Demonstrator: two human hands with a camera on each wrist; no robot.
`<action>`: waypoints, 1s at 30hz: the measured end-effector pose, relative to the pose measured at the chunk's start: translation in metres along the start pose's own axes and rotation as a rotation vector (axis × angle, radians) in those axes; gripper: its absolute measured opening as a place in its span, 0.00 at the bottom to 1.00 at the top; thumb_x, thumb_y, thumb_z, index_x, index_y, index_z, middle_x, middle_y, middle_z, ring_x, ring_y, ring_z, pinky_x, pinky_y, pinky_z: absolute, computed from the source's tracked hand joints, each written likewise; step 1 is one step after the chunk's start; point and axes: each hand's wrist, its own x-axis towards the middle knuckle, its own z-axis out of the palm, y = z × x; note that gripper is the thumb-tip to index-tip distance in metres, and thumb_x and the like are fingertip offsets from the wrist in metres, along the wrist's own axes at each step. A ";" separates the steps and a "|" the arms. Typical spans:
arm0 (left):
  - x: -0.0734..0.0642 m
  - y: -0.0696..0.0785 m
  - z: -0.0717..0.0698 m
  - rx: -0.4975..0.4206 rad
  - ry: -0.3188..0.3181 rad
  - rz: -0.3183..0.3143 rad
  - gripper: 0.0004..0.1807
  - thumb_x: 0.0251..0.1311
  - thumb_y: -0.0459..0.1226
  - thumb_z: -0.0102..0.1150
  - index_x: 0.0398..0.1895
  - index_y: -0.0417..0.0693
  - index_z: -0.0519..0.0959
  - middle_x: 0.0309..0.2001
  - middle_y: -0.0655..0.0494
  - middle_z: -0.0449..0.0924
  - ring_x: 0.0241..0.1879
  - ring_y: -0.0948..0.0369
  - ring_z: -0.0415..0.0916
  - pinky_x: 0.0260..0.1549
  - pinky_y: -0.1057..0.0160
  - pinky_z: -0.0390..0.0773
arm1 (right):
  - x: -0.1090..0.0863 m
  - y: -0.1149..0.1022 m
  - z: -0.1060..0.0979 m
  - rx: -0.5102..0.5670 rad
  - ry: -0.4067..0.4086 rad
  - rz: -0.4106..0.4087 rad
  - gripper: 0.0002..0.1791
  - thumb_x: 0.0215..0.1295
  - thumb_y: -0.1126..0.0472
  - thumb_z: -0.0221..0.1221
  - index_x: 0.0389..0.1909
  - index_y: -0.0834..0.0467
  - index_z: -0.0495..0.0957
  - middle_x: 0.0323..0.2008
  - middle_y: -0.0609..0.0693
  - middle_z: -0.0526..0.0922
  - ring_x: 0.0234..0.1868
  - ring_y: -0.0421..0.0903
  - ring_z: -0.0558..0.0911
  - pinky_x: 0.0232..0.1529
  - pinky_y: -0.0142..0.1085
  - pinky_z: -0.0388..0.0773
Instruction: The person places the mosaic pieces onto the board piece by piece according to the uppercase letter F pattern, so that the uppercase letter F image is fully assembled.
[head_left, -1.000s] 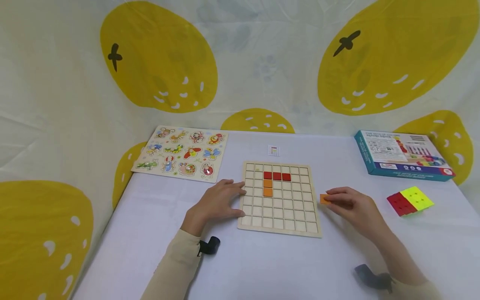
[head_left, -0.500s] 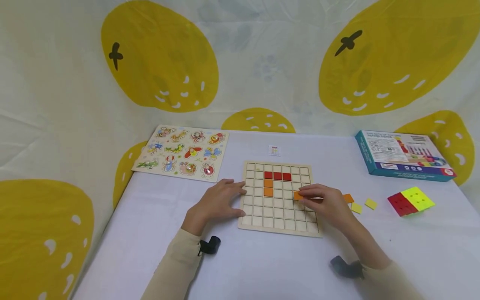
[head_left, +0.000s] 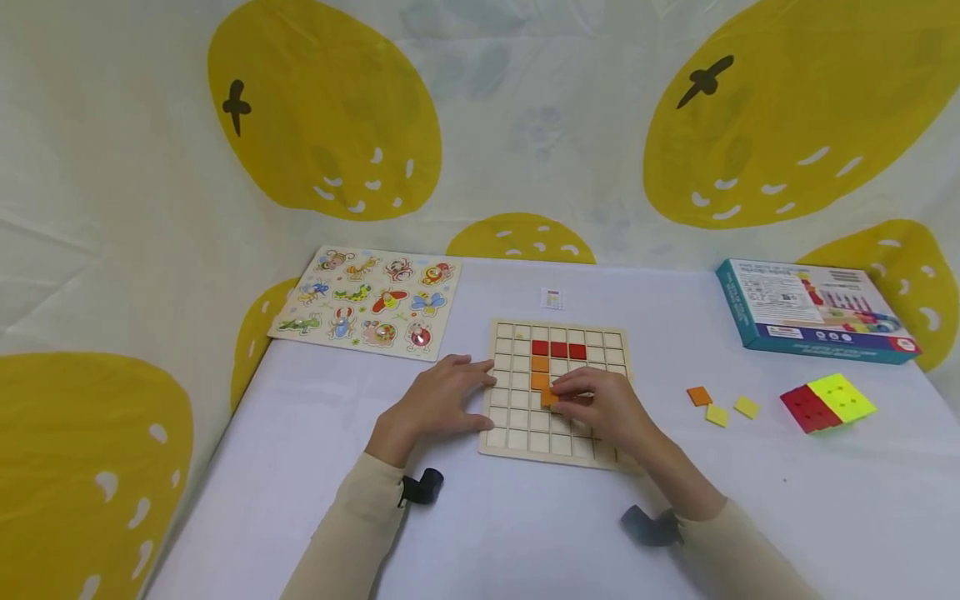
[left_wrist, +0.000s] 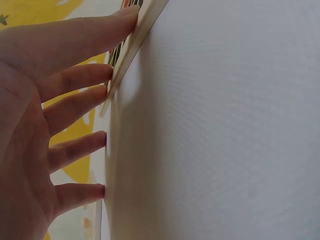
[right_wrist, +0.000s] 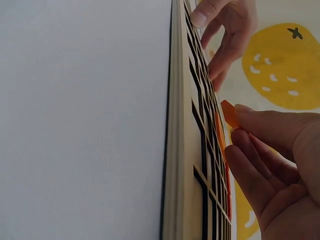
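A wooden grid board [head_left: 517, 419] lies flat on the white table. Three red tiles [head_left: 558, 350] fill a row in its upper part, and two orange tiles [head_left: 540, 364] sit in a column under the leftmost red one. My right hand [head_left: 607, 408] pinches another orange tile [head_left: 550, 397] between thumb and fingers, just below that column. In the right wrist view this tile [right_wrist: 229, 114] is tilted and held off the board. My left hand [head_left: 438, 404] touches the board's left edge with its thumb and fingertips, the fingers spread and fairly straight.
Right of the board lie a loose orange tile [head_left: 699, 396] and two yellow tiles [head_left: 717, 415]. A puzzle cube [head_left: 828, 402] and a teal-edged box [head_left: 817, 310] are further right. An insect puzzle board [head_left: 367, 302] lies back left; a small printed card [head_left: 553, 298] is behind the grid.
My right hand has carried the orange tile leftward from beside the board to below the orange column. The loose tiles on the right have come into view. My left hand stays at the board's edge.
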 end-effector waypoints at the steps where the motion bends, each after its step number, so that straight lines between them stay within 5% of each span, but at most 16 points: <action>1: 0.000 0.000 0.000 -0.001 0.000 0.000 0.33 0.54 0.55 0.72 0.65 0.60 0.80 0.76 0.65 0.67 0.77 0.52 0.61 0.73 0.44 0.69 | 0.000 -0.001 0.001 -0.007 -0.004 0.002 0.13 0.55 0.64 0.74 0.42 0.59 0.89 0.45 0.53 0.90 0.49 0.52 0.88 0.45 0.33 0.88; 30: 0.001 0.003 -0.001 -0.007 -0.006 -0.023 0.33 0.53 0.55 0.73 0.64 0.61 0.80 0.76 0.66 0.68 0.77 0.52 0.61 0.73 0.44 0.69 | 0.007 -0.018 0.018 -0.216 0.010 -0.052 0.10 0.53 0.64 0.75 0.38 0.58 0.91 0.38 0.49 0.92 0.43 0.46 0.89 0.47 0.40 0.88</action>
